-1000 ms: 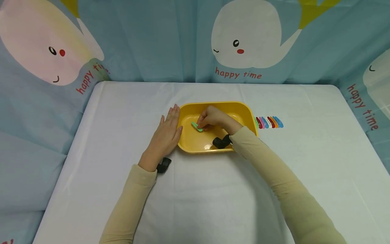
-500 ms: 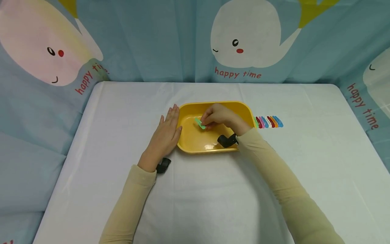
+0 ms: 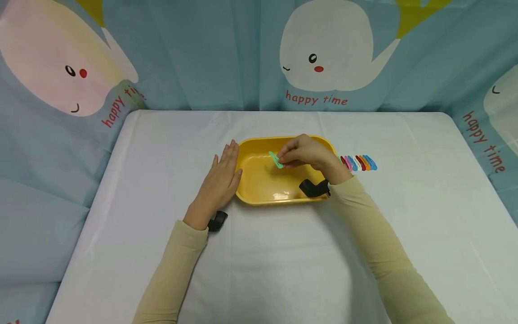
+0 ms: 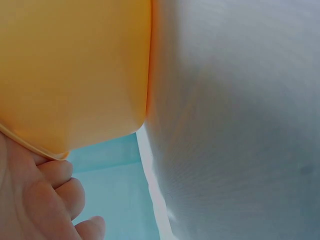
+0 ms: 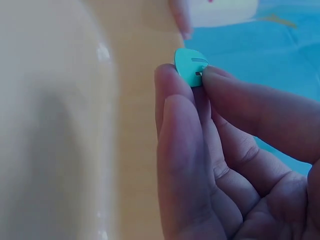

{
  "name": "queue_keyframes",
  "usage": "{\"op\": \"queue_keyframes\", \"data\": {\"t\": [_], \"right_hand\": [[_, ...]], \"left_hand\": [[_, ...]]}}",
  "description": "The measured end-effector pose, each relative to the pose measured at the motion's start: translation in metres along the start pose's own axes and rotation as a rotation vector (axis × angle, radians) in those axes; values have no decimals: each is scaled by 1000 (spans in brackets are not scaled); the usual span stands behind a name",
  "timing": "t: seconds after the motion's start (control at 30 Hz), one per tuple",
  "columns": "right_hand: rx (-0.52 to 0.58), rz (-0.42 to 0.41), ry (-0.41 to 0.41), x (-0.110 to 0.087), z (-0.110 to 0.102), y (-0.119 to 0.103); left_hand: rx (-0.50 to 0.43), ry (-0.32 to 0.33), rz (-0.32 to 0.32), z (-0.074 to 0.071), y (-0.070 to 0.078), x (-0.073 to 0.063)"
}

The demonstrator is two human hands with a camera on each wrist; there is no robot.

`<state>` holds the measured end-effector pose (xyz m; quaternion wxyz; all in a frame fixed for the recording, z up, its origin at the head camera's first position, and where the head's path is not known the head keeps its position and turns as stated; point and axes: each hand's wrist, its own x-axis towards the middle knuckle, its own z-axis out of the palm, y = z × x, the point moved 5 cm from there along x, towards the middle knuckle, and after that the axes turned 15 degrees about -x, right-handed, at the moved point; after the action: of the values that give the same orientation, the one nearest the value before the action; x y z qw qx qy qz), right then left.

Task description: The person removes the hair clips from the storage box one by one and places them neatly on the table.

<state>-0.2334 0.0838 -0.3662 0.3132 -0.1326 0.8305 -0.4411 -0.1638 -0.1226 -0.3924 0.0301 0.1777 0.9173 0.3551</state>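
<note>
My right hand [image 3: 305, 151] pinches a green snap hair clip [image 3: 276, 159] between thumb and fingertips above the yellow tray [image 3: 263, 190]. In the right wrist view the rounded end of the clip [image 5: 191, 67] sticks out past the fingertips. My left hand [image 3: 218, 180] lies with straight fingers along the tray's left rim, touching it. The left wrist view shows the tray's outer wall [image 4: 75, 75] beside that hand's fingers. A row of hair clips [image 3: 360, 163] in several colours lies right of the tray, its left end partly hidden by my right wrist.
The tray stands on a table [image 3: 259, 265] with a white cloth. A blue curtain [image 3: 210, 58] printed with whales hangs behind and at the sides. Black wrist cameras [image 3: 313, 188] sit under both wrists, the right one over the tray.
My right hand has lifted the green hair clip from low in the tray and carried it up and to the right. The left hand has stayed at the tray's left rim.
</note>
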Motion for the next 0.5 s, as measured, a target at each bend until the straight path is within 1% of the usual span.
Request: {"op": "queue_keyframes", "data": {"t": [0.17, 0.5], "right_hand": [[32, -23, 9, -7, -6, 2], [40, -19, 36, -21, -15, 7]], "left_hand": [[0, 4, 6, 0, 0, 0], [4, 6, 6, 1, 0, 0]]}}
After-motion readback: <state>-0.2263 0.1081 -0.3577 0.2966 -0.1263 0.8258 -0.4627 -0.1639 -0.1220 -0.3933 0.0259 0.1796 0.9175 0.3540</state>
